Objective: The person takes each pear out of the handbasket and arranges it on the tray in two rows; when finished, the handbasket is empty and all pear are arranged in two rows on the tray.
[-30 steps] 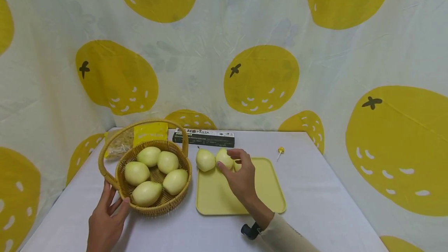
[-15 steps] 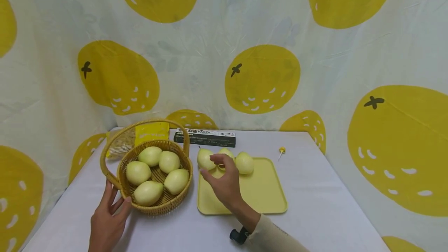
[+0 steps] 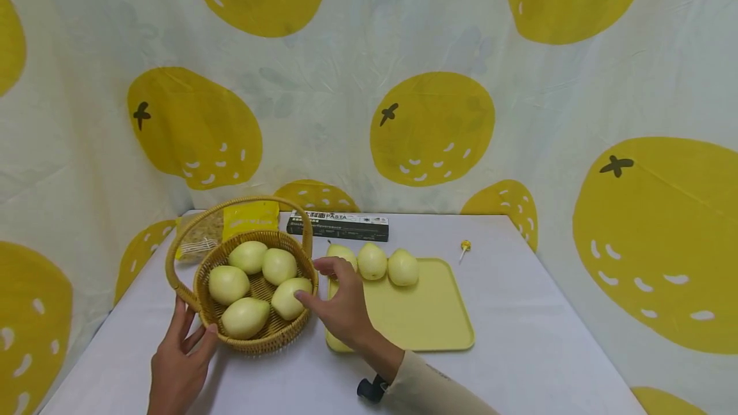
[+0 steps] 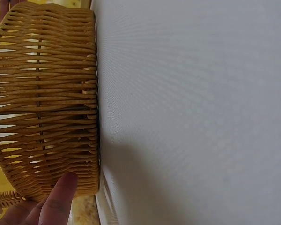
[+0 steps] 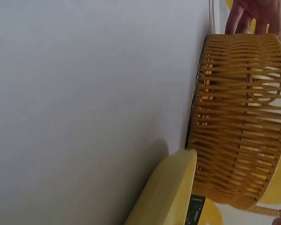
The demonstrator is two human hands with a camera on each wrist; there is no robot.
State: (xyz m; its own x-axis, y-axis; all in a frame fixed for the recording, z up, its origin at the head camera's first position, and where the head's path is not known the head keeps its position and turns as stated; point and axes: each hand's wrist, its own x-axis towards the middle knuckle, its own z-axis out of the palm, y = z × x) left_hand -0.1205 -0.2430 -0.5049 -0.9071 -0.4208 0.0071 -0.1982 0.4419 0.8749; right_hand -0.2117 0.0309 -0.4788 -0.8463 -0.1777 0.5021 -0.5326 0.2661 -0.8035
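Note:
A round wicker basket [image 3: 271,341] with a tall hoop handle holds several pale yellow-green pears [image 3: 245,317]. My left hand [image 3: 180,360] rests against its left side, thumb near the rim and fingers below the handle's foot. In the left wrist view, a finger [image 4: 61,199] lies along the woven wall. My right hand [image 3: 341,306] is over the basket's right rim, its thumb at the rightmost pear [image 3: 286,300] and its fingers spread apart beyond it. I cannot tell how firmly it touches. Three pears [image 3: 372,261] stand along the back of a yellow tray [image 3: 415,322].
Behind the basket lie a yellow packet [image 3: 250,218] and a clear-fronted bag [image 3: 198,235]. A black pasta box [image 3: 340,228] lies behind the tray. A yellow lollipop [image 3: 465,246] is at the back right. The tray's left edge is close to the basket.
My right hand has moved left from the pears on the tray to the basket's right rim, uncovering the rightmost tray pear. My left hand and the basket stay in place.

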